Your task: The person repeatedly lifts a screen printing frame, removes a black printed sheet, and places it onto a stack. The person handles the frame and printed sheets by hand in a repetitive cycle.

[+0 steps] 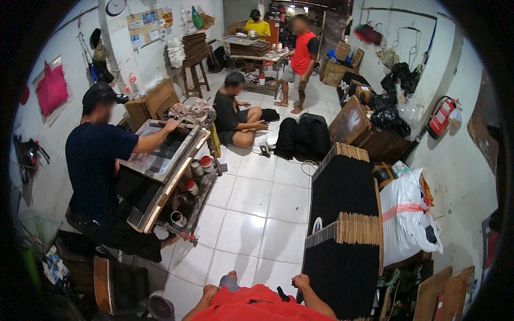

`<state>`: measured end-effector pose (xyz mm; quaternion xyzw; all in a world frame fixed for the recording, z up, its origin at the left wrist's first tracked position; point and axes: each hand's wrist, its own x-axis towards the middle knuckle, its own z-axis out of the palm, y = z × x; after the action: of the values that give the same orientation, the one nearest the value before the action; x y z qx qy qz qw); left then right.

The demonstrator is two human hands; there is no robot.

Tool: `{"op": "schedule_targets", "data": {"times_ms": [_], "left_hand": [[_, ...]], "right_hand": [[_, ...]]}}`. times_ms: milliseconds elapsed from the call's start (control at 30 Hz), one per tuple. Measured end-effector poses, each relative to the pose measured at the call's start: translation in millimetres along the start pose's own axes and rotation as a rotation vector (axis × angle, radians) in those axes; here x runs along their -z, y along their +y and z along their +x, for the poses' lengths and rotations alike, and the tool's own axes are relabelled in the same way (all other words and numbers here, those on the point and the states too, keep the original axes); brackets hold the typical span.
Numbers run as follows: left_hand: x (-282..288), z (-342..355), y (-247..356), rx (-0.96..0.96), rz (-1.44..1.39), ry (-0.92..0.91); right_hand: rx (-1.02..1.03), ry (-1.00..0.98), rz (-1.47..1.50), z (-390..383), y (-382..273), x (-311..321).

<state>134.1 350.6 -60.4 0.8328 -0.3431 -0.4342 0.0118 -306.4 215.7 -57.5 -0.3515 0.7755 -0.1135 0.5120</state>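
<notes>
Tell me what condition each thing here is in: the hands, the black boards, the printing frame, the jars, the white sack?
Left hand: empty, resting at the knee.
Right hand: closed in a fist, beside the long black-covered table.
Stack of tan-edged black boards: lying flat on that table.
Wooden-framed printing screen: tilted, held by a person in dark blue.
Red-lidded jars: capped, upright.
White bulging sack: full, open-topped.

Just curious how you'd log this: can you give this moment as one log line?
left hand: free, by knee | right hand: fist beside black stacked boards | floor: white tiles
</notes>
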Motion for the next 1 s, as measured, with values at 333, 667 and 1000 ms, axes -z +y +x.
{"op": "schedule_targets", "data": {"times_ms": [333, 667, 1000], "left_hand": [[45.6, -7.7, 13.5, 0.191, -0.520, 0.071], [143.3, 67.0, -52.8, 0.327, -0.915, 0.108], [281.6, 163.5, -143.4, 0.310, -1.092, 0.453]], "right_hand": [[-0.139, -0.134, -0.048, -58.0, -6.4, -8.1], [-0.340, -0.083, 0.214, -24.2, -11.6, -36.2], [-0.116, -0.089, 0.232, -18.5, -182.4, -147.0]]}}
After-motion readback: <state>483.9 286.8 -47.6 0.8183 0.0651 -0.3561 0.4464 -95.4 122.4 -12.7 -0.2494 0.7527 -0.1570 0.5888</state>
